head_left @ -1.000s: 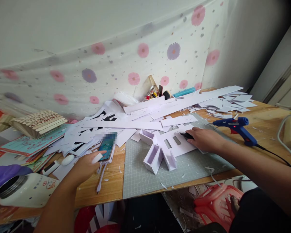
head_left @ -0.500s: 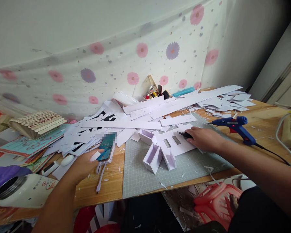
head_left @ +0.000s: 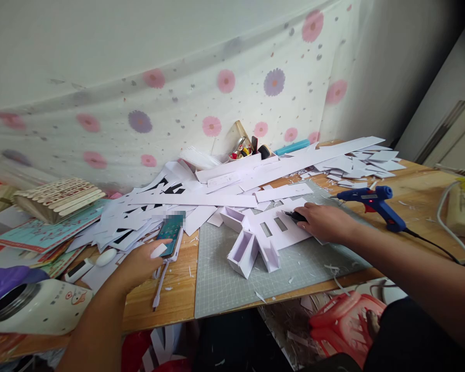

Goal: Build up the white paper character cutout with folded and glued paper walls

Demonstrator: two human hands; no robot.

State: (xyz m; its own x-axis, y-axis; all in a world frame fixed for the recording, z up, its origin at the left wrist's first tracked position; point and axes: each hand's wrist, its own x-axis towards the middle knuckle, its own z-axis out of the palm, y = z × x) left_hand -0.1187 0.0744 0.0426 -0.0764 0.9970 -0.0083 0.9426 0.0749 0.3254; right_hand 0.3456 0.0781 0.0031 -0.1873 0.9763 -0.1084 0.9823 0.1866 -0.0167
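My left hand [head_left: 141, 263] is at the near edge of a phone [head_left: 173, 230], with a small white piece [head_left: 158, 250] held between its fingers. A white cable [head_left: 160, 289] trails from below the phone. My right hand [head_left: 318, 221] is closed on a black cutter [head_left: 294, 215] over a white board with cut-out windows [head_left: 290, 235]. Left of that board, small folded white boxes [head_left: 243, 252] stand on the grey cutting mat [head_left: 225, 289].
A blue glue gun [head_left: 375, 201] lies at the right. White scraps [head_left: 151, 201] are heaped behind the phone, more [head_left: 356, 165] at back right. A white bottle [head_left: 42, 305] and a stick-covered object [head_left: 60, 199] are at left. A red basket [head_left: 344, 325] sits below the table edge.
My left hand has moved slightly right along the phone's near edge, with the small white piece still in it. My right hand has hardly moved.
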